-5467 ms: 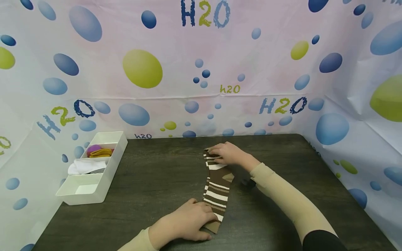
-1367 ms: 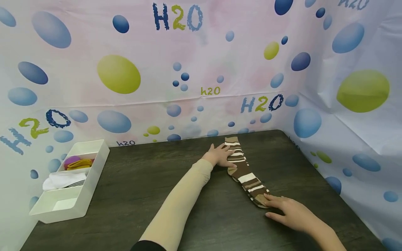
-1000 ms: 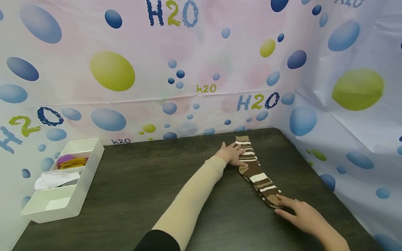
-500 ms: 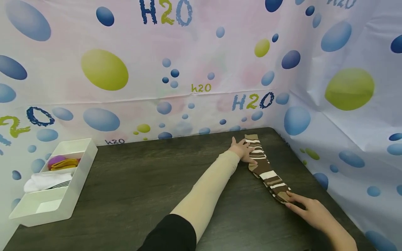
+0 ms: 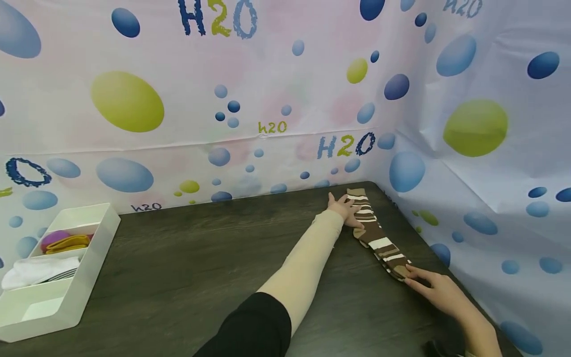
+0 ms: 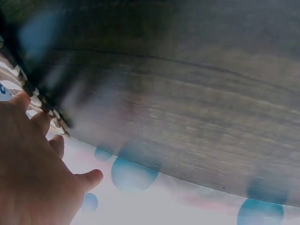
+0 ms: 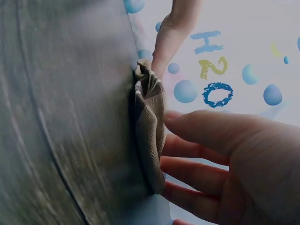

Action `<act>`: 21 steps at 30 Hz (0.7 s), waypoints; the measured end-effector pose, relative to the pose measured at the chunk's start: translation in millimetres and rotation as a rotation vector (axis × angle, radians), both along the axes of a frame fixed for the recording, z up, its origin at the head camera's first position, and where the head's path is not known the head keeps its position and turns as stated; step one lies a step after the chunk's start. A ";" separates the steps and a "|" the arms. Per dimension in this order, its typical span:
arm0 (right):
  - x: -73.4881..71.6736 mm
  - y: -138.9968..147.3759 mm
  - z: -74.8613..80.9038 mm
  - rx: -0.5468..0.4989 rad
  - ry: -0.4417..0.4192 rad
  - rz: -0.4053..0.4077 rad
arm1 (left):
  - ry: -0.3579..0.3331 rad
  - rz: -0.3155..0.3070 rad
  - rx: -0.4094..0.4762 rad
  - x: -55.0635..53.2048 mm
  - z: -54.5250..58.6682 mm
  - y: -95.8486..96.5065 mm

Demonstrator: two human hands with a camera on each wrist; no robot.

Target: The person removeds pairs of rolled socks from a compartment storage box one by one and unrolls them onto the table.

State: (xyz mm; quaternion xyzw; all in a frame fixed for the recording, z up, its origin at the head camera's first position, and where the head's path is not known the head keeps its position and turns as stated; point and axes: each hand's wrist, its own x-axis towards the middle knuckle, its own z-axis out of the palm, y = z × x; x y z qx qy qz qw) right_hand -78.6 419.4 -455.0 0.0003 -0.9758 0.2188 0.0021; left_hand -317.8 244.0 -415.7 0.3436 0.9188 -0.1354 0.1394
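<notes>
Though the striped socks lie flat, apparently straightened, no fold is made yet | left hand: grip spread wide | right hand: grip loose at toes

Right grip against the tan end of a sock, left grip at its far end

The striped socks have turned end for end, nearer the desk's right edge; the left hand has moved near its far edge, the right hand near its right.
</notes>
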 end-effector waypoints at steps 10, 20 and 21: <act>-13.3 4.2 -0.9 0.023 0.025 -0.001 | -0.088 -0.013 0.095 -32.3 -15.5 6.7; -17.9 3.0 -9.9 0.044 0.112 -0.032 | -0.046 -0.021 0.213 -39.5 -22.7 5.7; -17.5 3.1 -10.7 0.044 0.121 -0.037 | -0.040 0.000 0.235 -40.8 -26.1 6.6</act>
